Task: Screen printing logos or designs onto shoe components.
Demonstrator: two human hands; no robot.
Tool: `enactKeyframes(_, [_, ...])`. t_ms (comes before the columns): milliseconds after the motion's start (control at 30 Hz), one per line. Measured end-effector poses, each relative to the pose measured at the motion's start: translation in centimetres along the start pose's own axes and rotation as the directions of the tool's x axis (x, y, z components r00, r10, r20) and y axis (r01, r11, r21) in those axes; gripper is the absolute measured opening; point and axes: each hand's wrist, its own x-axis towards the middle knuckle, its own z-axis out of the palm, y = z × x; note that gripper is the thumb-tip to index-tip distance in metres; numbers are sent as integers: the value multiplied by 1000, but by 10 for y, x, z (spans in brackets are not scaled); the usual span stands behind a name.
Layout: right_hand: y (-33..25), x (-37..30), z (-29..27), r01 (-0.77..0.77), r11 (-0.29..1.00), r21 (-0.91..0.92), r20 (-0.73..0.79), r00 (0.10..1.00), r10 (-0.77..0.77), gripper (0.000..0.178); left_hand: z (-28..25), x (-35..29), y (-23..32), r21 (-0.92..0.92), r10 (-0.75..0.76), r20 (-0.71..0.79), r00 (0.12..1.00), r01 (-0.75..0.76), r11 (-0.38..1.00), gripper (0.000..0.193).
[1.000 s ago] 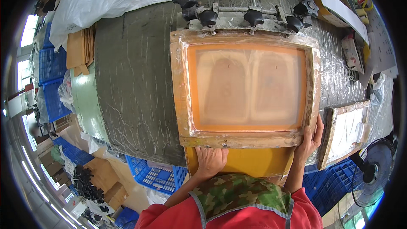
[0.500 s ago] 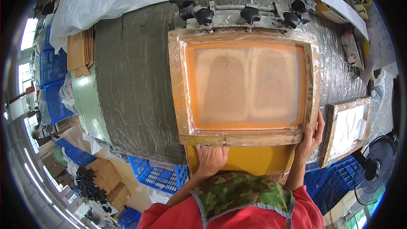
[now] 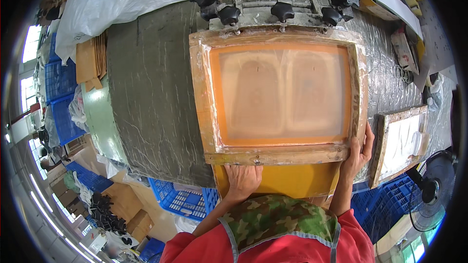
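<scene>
A silk-screen printing frame point(image 3: 278, 158) lies in front of me, with wooden rails, an orange border and a pale translucent mesh point(image 3: 287, 97) showing two rounded shapes side by side. My right hand point(image 3: 358, 155) wraps round its near right corner, fingers along the outer side. My left hand point(image 3: 242, 181) rests at the near rail, left of the middle; its fingertips pass under the rail and are hidden. Beneath the frame a yellow board point(image 3: 297, 181) sticks out toward me. Black star knobs point(image 3: 282, 12) on a metal clamp bar hold the frame's far side.
A second, smaller wooden frame point(image 3: 382, 156) lies at the right, near a black fan point(image 3: 430, 192). White plastic sheeting point(image 3: 122, 5) covers the far left. Blue crates point(image 3: 183, 199) stand below the table's front edge. A cardboard box point(image 3: 375, 0) with papers sits far right.
The whole view has shifted slightly, so the table and clamp appear a little further left and up. Both hands keep their places at the frame.
</scene>
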Motion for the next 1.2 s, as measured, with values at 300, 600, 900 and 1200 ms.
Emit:
enactKeyframes(300, [-3,0,2,-7,1000,2,1,1000,7,49,2,-4,-3,-52,-17,101,995,22,998,51])
enactKeyframes(600, [3,0,2,37,999,-12,-25,999,-37,49,4,-4,-4,-46,7,54,999,-4,999,52])
enactKeyframes(900, [6,1,-1,48,999,-12,-6,999,-48,49,7,-6,-5,-32,-9,71,997,11,999,52])
enactKeyframes(1200, [7,1,-2,55,997,-60,7,998,-55,48,3,-4,-4,-81,-11,76,997,17,997,52])
